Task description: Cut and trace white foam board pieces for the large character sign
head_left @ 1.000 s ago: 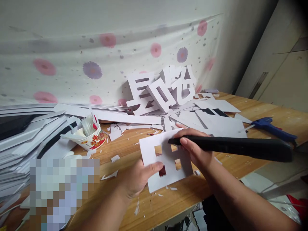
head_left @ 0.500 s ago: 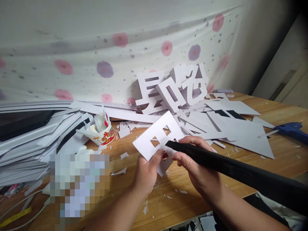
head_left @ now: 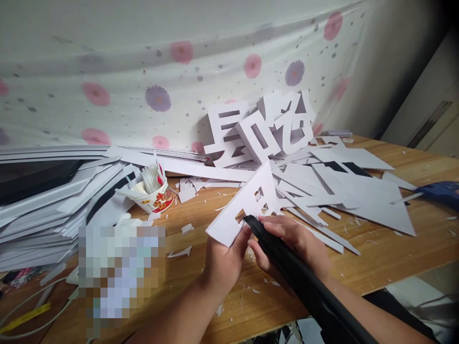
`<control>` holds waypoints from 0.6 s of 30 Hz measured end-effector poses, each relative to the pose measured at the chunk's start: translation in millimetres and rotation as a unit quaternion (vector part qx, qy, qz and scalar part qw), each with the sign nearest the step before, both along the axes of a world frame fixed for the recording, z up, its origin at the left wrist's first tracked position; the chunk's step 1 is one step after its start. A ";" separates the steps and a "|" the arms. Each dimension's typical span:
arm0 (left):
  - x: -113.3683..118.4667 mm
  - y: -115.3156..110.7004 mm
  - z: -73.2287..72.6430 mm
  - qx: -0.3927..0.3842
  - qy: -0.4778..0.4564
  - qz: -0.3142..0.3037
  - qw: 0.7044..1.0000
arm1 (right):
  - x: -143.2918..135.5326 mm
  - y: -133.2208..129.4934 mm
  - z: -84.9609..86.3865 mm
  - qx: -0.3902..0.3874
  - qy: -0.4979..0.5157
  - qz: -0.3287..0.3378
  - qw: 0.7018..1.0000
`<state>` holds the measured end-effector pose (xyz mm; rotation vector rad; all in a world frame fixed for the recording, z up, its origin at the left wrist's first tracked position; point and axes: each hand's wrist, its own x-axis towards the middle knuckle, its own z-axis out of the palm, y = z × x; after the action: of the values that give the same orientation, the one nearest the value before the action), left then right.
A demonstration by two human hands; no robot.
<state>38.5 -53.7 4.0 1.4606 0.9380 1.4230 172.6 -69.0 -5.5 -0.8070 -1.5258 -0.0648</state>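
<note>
A small white board piece with several square and slanted cut-outs is pinched in my left hand. My left thumb rests on its near face; the other fingers are mostly hidden behind it. A long black tool runs from the bottom edge up to the piece, its narrow tip beside a lower cut-out. My right hand is closed around its front part, with fingers above and thumb below. I cannot make out what kind of tool it is or whether its tip touches the board.
White cut-out characters stand against the flowered curtain. Board offcuts cover the right side, with a blue tool beyond. A paper cup with clear sticks and stacked boards sit left. Scraps litter the wooden table.
The board piece has turned from nearly facing me to a steeper tilt. The black tool's rear end has swung down and left, while its tip stays close to the piece.
</note>
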 end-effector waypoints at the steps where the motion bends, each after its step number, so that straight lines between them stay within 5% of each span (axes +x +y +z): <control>1: -0.4 -0.1 -1.4 0.004 0.004 -0.002 1.000 | 1.2 0.5 0.5 0.004 -0.016 -0.008 1.000; 7: -4.2 -1.8 -3.6 0.021 0.045 0.004 0.999 | 1.8 -1.7 -1.9 -0.023 -0.039 -0.026 0.999; 18: -4.8 -1.1 -4.1 0.112 0.085 -0.003 0.990 | 0.8 -2.0 11.1 0.060 -0.049 -0.008 0.997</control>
<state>33.7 -54.8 -0.1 1.7717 0.8990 1.4540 173.4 -71.0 5.6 -0.7293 -1.5917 -0.2073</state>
